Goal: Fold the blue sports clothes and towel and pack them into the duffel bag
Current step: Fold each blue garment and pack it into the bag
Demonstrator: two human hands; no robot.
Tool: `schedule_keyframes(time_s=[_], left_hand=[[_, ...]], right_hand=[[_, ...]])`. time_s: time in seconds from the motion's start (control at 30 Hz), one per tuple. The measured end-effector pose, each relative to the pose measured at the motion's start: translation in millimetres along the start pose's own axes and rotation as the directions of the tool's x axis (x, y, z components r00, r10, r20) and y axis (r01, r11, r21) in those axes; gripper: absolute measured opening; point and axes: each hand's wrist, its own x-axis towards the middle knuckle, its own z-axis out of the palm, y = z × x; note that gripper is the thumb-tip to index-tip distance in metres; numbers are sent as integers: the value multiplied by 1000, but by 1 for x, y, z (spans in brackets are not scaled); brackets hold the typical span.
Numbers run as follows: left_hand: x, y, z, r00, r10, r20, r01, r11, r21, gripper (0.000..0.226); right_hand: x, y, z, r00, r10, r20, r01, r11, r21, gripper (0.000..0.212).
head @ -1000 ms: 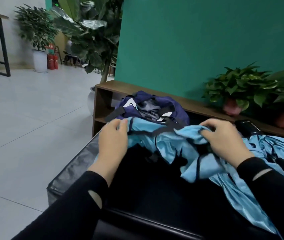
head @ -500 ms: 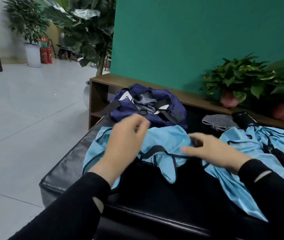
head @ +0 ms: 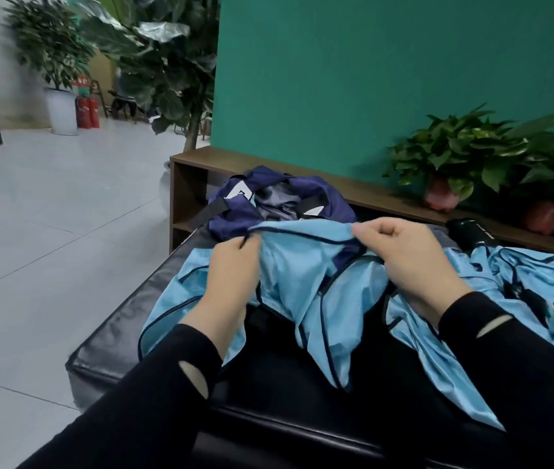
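A: Progress?
B: Early. Left hand [head: 231,265] and right hand [head: 407,258] both pinching the light-blue jersey [head: 302,275] near the bench's [head: 113,336] far-left corner, unfolded.
A: Duffel bag [head: 279,201]?
B: Behind, unzipped. 2nd blue garment [head: 539,282] lying crumpled toward the right edge.

Long black sleeves to wrists, oval slit cut-out near each cuff; hands bare

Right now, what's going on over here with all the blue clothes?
A person is sorting sports clothes on a black bench. Both the left hand and the right hand pinch the top edge of a light blue garment, holding it up. The navy duffel bag sits open just behind it. More blue clothing lies unfolded to the right.
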Motion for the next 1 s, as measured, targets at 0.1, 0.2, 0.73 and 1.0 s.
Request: schedule_keyframes(time_s=[0.1, 0.2, 0.73, 1.0], left_hand=[[18, -10, -21, 959, -202, -200, 157, 963, -220, 26], [35, -13, -41, 907, -231, -352, 184, 969, -163, 34], [-34, 12, 14, 940, 224, 258, -305, 892, 335, 20], [1, 99, -31, 985, 90, 151, -108, 987, 121, 18]], right_hand=[[6, -4, -1, 998, 0, -62, -2, 1000, -30, 30], [10, 6, -4, 991, 52, -126, -53, 999, -7, 27], [18, -52, -17, 955, -275, -113, 233, 927, -295, 32], [2, -105, -57, 901, -51, 430, 402, 470, -786, 31]])
